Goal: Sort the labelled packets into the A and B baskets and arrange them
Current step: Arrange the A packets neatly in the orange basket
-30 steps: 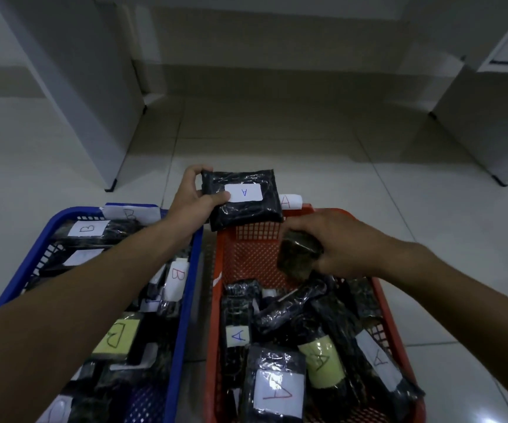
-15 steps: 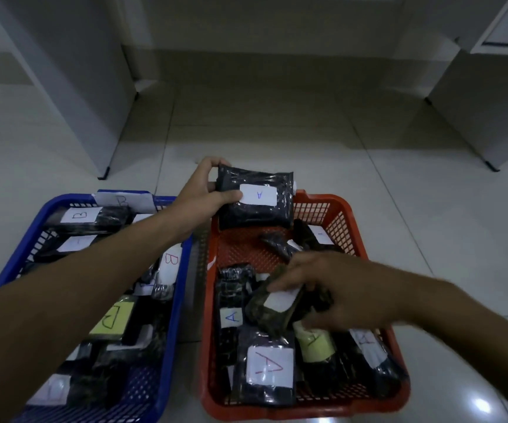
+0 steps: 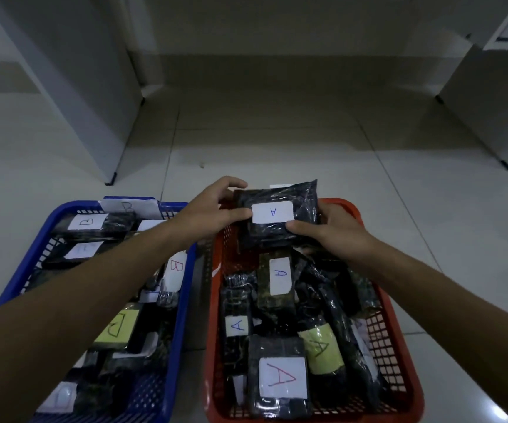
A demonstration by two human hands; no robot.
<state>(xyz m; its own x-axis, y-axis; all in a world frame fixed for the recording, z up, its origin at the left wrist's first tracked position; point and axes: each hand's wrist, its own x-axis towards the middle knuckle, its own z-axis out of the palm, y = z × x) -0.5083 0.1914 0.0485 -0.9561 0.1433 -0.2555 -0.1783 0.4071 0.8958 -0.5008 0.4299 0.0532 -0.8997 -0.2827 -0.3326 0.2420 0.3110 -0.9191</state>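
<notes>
Two-handed grip, left hand (image 3: 213, 206) and right hand (image 3: 335, 228) pinching opposite sides of the A-labelled packet (image 3: 277, 215), over the far end of the red basket (image 3: 377, 325) below; film wrap looks slick, contents light, so side edges suit best.

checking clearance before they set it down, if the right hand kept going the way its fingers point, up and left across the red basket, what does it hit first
The black plastic packet with the white A label, which the right hand already grips. Past it comes the left hand holding the opposite edge, above the far end of the red plastic mesh basket. Depth is hard to judge.
</notes>
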